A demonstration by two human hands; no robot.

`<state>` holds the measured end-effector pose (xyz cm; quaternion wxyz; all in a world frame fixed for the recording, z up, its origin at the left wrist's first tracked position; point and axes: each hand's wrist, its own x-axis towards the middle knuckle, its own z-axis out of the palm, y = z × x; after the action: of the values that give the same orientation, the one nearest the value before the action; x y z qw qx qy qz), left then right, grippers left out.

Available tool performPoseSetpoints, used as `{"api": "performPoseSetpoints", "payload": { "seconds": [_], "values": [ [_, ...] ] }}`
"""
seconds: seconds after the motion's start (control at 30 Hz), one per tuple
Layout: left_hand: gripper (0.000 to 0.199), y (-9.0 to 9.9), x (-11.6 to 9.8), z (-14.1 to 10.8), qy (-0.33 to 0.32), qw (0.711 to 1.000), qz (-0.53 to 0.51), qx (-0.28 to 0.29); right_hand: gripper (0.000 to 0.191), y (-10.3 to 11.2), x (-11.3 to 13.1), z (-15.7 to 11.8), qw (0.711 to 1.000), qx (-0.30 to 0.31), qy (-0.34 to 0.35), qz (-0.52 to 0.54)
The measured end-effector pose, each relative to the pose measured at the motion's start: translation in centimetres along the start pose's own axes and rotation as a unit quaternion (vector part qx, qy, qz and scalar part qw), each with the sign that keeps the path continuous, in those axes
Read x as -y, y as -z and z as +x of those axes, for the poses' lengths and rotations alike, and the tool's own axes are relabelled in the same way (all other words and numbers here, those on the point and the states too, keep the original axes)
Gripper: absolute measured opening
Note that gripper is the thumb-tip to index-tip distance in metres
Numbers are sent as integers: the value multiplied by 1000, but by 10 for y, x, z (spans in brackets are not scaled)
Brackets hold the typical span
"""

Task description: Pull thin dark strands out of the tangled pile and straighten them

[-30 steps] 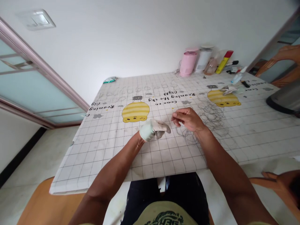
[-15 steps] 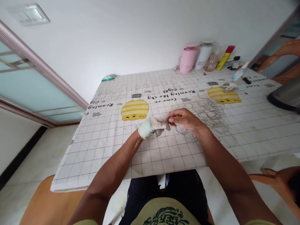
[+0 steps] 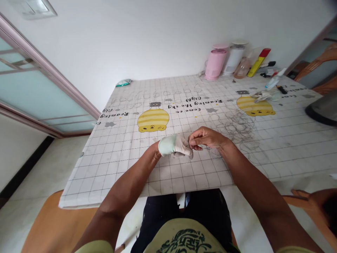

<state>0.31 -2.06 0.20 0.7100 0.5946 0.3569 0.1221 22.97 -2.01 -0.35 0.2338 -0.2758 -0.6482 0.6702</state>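
Observation:
My left hand (image 3: pixel 177 146), in a pale glove with a light green cuff, is closed above the near middle of the table. Bare and pinched, my right hand (image 3: pixel 205 137) meets the gloved fingertips. Whatever lies between the fingers is too small to make out. Just beyond my right hand spreads a loose tangle of thin grey wire or thread (image 3: pixel 237 123) on the checked tablecloth (image 3: pixel 126 165). Rows of thin loops (image 3: pixel 143 95) lie toward the back left of the table.
Along the back right stand a pink cylinder device (image 3: pixel 216 64), a white one (image 3: pixel 235 59), a pinkish bottle (image 3: pixel 242 67) and a yellow-red can (image 3: pixel 259 63). Nearer are a clear spray bottle (image 3: pixel 275 80) and a crumpled glove (image 3: pixel 264 96). A metal vessel (image 3: pixel 323 109) stands at right.
My hands have come closer together and lower, with the gloved fingers turned further down. The whole view has shifted slightly.

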Motion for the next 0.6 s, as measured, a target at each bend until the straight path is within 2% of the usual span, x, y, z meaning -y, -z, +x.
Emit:
{"api": "performPoseSetpoints", "payload": {
  "seconds": [0.03,0.1,0.13,0.2,0.27,0.37,0.43,0.5,0.53,0.6],
  "values": [
    [24,2,2,2,0,1000,-2,11,31,1,-1,1,1000,-22,7,2],
    [32,8,4,8,-22,1000,-1,21,30,2,-3,3,994,-102,43,2],
    [37,11,4,10,-52,999,-3,-5,30,3,-4,4,987,-150,64,2],
    [46,15,-1,11,-110,991,29,-77,30,4,-4,6,967,-237,98,2],
    [51,15,-9,9,-141,971,103,-161,30,5,-5,8,944,-306,120,3],
    [50,5,-19,6,-124,919,227,-299,30,6,-7,10,916,-377,135,7],
    [50,-2,-20,9,-114,877,308,-349,31,7,-9,12,905,-405,133,13],
    [47,-8,-14,16,-122,850,375,-350,33,7,-11,13,899,-419,127,18],
    [42,-10,-10,20,-126,849,384,-339,33,7,-12,13,897,-424,124,20],
    [29,-11,-2,25,-129,869,358,-315,34,7,-13,13,896,-426,120,23]
  ]
}}
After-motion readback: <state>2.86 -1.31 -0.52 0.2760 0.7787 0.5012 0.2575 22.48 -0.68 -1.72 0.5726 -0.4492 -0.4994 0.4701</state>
